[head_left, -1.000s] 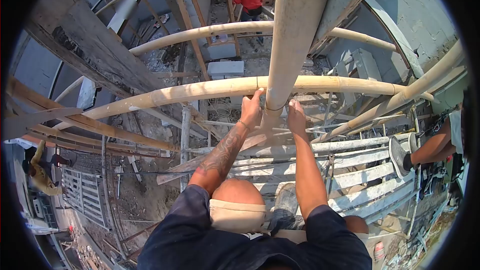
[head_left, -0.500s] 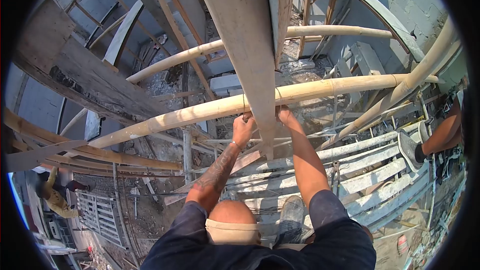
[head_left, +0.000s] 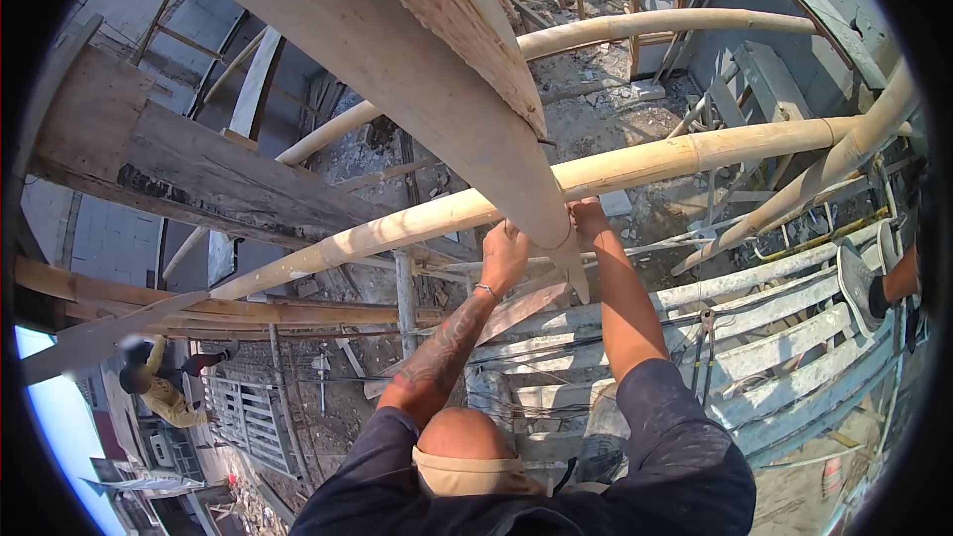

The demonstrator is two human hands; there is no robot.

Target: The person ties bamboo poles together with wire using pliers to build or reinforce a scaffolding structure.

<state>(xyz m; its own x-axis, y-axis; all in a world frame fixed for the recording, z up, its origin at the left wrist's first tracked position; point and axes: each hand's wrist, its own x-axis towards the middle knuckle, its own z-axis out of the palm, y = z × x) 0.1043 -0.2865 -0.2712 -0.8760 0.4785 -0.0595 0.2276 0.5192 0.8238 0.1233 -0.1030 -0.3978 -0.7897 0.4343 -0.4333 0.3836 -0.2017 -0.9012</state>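
A pale bamboo pole [head_left: 655,164] runs crosswise behind a thick upright post [head_left: 467,119], whose pointed lower end shows just below the crossing. Thin dark wire [head_left: 568,238] curves around the post there. On the post's left side, my left hand [head_left: 505,250] is closed with bent fingers just under the pole, seemingly on the wire. To the right of the post, my right hand [head_left: 589,216] is closed at the wire too, its fingertips partly hidden behind post and pole.
Beneath lies a slatted platform [head_left: 754,347] with gaps; pincers [head_left: 705,337] hang at it. Another person's shoe [head_left: 859,283] stands at right. A person in a yellow top [head_left: 169,392] is below left. More bamboo poles [head_left: 685,25] and a plank wall [head_left: 208,179] surround the spot.
My view has tilted and shifted, so the post now slants more to the left. Both hands stay at the crossing, and the wire shows lower around the post.
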